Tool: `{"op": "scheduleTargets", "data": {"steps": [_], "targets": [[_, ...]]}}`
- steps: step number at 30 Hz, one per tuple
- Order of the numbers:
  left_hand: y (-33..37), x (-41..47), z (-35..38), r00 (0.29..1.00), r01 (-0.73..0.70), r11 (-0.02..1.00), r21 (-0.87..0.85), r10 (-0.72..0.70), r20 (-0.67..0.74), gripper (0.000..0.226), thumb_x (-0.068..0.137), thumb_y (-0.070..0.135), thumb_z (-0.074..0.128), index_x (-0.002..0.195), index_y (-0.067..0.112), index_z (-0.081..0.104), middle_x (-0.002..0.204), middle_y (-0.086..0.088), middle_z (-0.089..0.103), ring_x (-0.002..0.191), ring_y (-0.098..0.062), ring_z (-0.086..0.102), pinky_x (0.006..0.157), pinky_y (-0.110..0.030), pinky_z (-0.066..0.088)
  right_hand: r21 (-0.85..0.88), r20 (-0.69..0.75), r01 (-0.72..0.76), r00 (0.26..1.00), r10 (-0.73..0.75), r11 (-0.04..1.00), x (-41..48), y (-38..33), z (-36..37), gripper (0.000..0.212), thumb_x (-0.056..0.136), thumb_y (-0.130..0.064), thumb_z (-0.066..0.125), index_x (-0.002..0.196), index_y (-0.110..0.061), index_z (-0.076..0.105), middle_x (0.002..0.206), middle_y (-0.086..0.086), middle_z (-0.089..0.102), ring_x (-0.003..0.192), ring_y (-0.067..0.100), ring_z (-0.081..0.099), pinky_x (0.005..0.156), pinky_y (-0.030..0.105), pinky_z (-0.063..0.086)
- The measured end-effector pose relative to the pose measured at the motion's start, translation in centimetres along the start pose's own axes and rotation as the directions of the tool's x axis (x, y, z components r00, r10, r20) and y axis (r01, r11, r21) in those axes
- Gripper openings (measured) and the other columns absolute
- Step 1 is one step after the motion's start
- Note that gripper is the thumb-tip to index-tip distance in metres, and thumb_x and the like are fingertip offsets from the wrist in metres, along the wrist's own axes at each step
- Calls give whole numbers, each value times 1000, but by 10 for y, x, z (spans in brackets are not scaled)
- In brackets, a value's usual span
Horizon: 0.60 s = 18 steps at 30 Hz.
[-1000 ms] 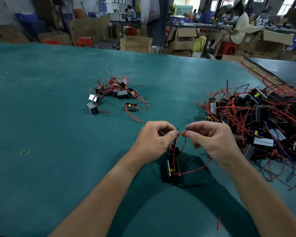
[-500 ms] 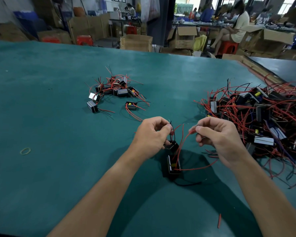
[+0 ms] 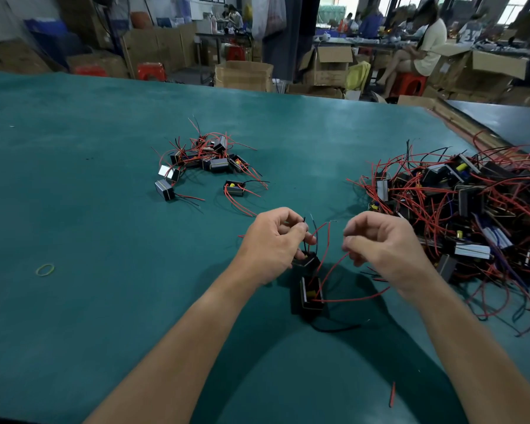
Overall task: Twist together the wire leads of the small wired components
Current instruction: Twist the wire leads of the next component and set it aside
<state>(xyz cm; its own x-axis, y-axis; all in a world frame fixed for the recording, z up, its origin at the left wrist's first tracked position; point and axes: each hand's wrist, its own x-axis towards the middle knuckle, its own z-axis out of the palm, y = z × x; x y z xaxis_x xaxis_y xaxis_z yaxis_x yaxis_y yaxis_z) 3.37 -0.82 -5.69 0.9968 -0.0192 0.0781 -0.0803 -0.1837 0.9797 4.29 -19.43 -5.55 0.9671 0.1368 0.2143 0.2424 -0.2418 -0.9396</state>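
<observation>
Left hand [image 3: 271, 249] pinches wire leads [image 3: 314, 223] above the black component [image 3: 311, 293]. Right hand [image 3: 386, 249], right of it, pinches a red lead [image 3: 334, 266].

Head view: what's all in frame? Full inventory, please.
table: one, teal, fills foreground
small pile of components: roughly eight, black, red/black leads, table centre
large pile of components: many, same colours, right
held component: one, black, between hands
lying component: one, black, just below it
rubber band: one, yellowish, left
wire scrap: one, red, near right forearm
cardboard boxes: several, brown, beyond table
left hand: grips held component
right hand: fingers pinch red lead
</observation>
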Motion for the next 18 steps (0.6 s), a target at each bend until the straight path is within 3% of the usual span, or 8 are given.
{"op": "scheduleTargets", "data": {"steps": [2,4,8,13,16,18], "targets": [[1,-1,0,1000,-2,1000,-12,3,6,20,97,7,50,79,16,53,79,-3,73,43,-8,54,38,-15,38,-226,49,118,993,-110,967,-1,4,4,29,78,11,68,74,-18,68,66,-5,67,58,7,58,57,19,48],[1,-1,1,1000,-8,1000,-24,8,16,20,97,7,51,80,16,52,81,-5,74,42,-8,54,39,-13,37,-342,94,173,984,-150,923,-1,7,8,30,78,3,72,74,-27,71,69,-9,70,60,5,61,60,21,50],[-1,-2,1,998,-33,999,-4,33,49,19,96,9,54,80,18,55,80,-1,74,46,-10,56,40,-12,38,-374,81,145,989,-124,916,-1,12,11,5,81,-27,73,75,-27,74,65,-2,70,62,26,63,59,41,53],[-3,-3,1,992,-81,995,54,76,102,21,93,8,59,75,18,63,74,0,72,49,-7,57,44,-14,42,-408,101,31,995,11,912,0,15,14,13,78,-36,77,76,-24,77,59,-8,67,50,0,50,52,26,42],[-7,-3,2,987,-107,988,107,92,134,19,90,9,64,73,18,68,65,1,66,56,-13,56,57,-33,52,-338,140,-4,989,55,941,-1,14,16,13,75,-32,81,80,-20,77,60,-9,68,50,-1,50,53,20,40],[-9,-3,1,986,-104,985,138,84,141,17,89,12,65,73,19,69,60,4,63,56,-13,56,59,-32,51,-301,155,-17,986,67,954,-1,13,15,15,72,-26,84,81,-18,76,63,-6,70,53,2,53,54,23,43]]}}
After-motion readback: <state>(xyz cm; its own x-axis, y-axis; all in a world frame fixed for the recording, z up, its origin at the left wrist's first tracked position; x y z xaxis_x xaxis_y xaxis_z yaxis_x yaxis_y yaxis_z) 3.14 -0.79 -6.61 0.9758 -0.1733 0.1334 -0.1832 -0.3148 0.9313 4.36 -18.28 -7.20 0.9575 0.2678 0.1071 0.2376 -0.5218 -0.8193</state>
